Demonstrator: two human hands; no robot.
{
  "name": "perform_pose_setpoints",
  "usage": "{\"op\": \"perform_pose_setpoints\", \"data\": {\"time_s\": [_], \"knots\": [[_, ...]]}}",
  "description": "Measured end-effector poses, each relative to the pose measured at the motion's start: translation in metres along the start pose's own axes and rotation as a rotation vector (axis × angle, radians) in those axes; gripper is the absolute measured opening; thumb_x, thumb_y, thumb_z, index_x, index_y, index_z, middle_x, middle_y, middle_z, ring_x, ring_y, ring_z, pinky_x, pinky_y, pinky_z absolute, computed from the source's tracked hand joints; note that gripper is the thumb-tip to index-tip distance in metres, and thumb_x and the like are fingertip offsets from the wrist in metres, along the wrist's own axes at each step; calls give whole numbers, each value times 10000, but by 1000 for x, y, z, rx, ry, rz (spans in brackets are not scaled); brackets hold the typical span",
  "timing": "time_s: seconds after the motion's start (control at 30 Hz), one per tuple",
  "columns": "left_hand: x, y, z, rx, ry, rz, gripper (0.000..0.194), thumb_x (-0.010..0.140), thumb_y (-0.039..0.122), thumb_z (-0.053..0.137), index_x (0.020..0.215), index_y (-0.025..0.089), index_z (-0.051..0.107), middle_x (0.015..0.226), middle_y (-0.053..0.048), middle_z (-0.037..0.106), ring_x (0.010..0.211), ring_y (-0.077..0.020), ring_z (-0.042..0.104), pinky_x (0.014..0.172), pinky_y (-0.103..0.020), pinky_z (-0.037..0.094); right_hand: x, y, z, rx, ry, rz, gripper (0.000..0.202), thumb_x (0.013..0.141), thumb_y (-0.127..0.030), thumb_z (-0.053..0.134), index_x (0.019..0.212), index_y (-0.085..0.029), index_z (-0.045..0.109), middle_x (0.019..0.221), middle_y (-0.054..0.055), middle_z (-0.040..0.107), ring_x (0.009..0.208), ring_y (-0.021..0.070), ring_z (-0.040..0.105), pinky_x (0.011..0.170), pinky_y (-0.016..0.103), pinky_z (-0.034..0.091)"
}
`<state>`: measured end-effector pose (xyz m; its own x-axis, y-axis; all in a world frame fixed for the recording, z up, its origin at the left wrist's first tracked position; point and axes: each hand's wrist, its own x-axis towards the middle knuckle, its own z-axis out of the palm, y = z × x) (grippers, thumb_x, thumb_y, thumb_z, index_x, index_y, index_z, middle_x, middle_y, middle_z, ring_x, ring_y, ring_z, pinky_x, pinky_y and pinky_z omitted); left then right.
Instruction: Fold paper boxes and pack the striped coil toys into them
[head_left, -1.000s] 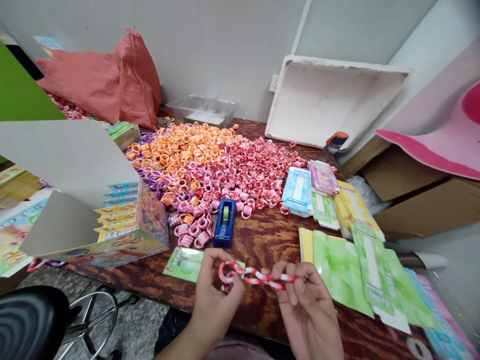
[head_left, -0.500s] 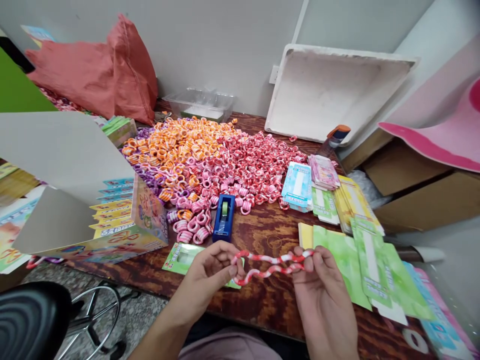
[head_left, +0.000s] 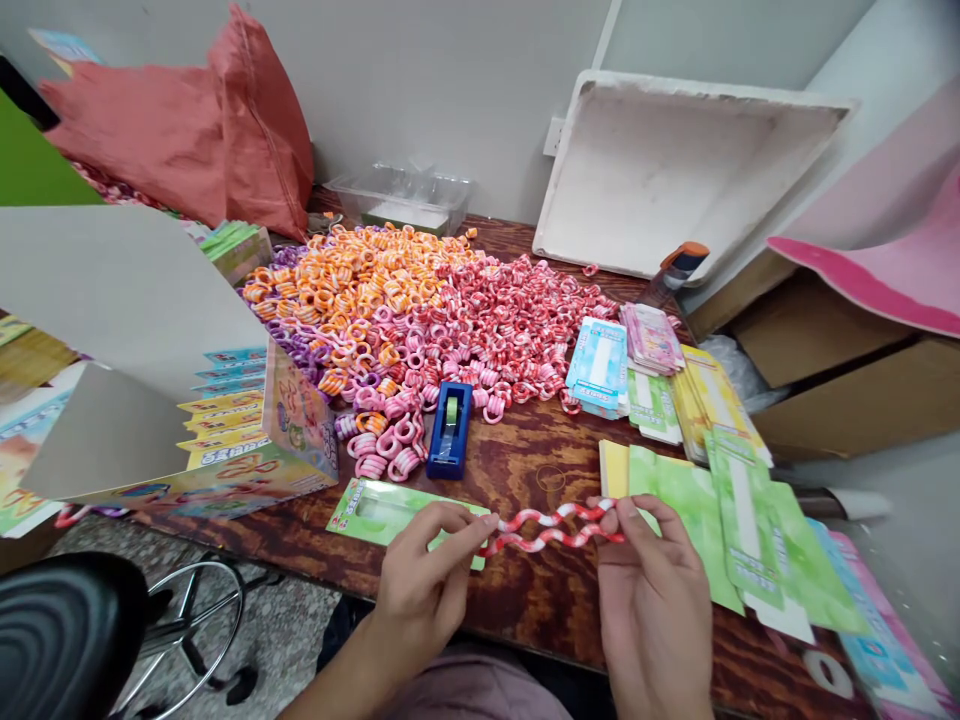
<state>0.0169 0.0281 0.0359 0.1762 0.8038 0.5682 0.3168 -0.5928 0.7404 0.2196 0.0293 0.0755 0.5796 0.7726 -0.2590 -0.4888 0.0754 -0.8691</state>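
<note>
A red-and-white twisted loop toy (head_left: 553,528) is stretched out flat between both my hands above the table's near edge. My left hand (head_left: 424,585) pinches its left end and my right hand (head_left: 649,590) pinches its right end. Under the left hand lies a flat green package (head_left: 382,508). Flattened green cartons (head_left: 697,520) lie just right of my right hand. A blue tape dispenser (head_left: 448,430) stands beyond the toy, in front of a big heap of coiled toys (head_left: 420,320) in orange, pink, purple and red.
An open display box (head_left: 247,440) with packed cartons stands at the left under a raised cardboard flap. Stacks of flat blue, pink and yellow cartons (head_left: 637,375) lie at the right. A white tray (head_left: 675,175) leans on the wall. A black stool (head_left: 67,630) is at lower left.
The toy went from a bunched curl to a long flat loop as my hands pulled apart. My right hand shifted right; the view tilted slightly.
</note>
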Motion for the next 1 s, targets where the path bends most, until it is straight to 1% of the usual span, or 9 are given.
{"op": "perform_pose_setpoints", "data": {"time_s": [0.23,0.33,0.43,0.53,0.6,0.7,0.83,0.9,1.0], "knots": [[-23,6,18,-29,-192,-4,436,992,84,554,1420,162,579,973,-88,655,852,-179,647,756,-267,579,5,6,17,96,97,-116,274,750,-217,852,881,-231,612,612,-99,617,681,125,669,753,271,574],[-32,15,32,-93,-135,-48,424,983,183,656,1397,162,566,954,-71,631,812,-176,625,730,-276,573,6,5,28,155,114,-146,266,737,-165,828,873,-229,608,668,-88,654,623,100,615,785,300,597],[-34,21,44,-128,-31,-208,263,936,197,719,1178,205,618,989,-60,594,886,-192,627,779,-305,571,2,3,35,182,38,-93,289,719,-132,830,899,-229,626,662,-80,643,630,106,606,746,295,605],[-28,27,49,-279,-4,-372,500,834,183,793,1245,237,514,1218,-113,582,1077,-246,653,882,-358,578,-6,4,37,198,-71,-20,286,755,-144,829,941,-242,636,683,-95,588,540,72,512,549,199,517],[-21,31,49,-419,-163,-451,622,848,162,738,1382,236,428,1217,-115,616,1020,-224,671,839,-319,571,-10,7,35,203,-116,0,283,770,-155,841,960,-242,651,747,-93,576,505,43,453,461,159,424],[-11,36,48,-469,-497,-531,351,893,85,576,1221,206,552,863,4,614,688,-127,552,611,-217,429,-10,9,26,144,-170,45,281,766,-197,880,969,-216,686,849,-62,616,489,9,422,428,134,369],[-9,34,48,-382,-638,-502,174,883,49,512,827,210,477,717,55,468,617,-99,404,591,-237,308,-1,10,9,70,-225,163,339,853,-460,839,808,-180,653,681,-61,587,368,0,320,344,143,277],[-12,31,48,-394,-719,-517,213,962,120,473,775,213,434,692,58,433,602,-99,383,591,-237,310,2,12,1,59,-185,202,457,858,-580,802,733,-192,595,550,-90,485,341,24,309,324,152,268],[-18,27,44,-302,-842,-582,200,1030,248,483,843,202,536,766,32,567,670,-124,478,653,-236,375,4,18,-7,11,-108,249,546,838,-675,773,692,-200,546,477,-113,389,340,43,285,313,157,270]]}}
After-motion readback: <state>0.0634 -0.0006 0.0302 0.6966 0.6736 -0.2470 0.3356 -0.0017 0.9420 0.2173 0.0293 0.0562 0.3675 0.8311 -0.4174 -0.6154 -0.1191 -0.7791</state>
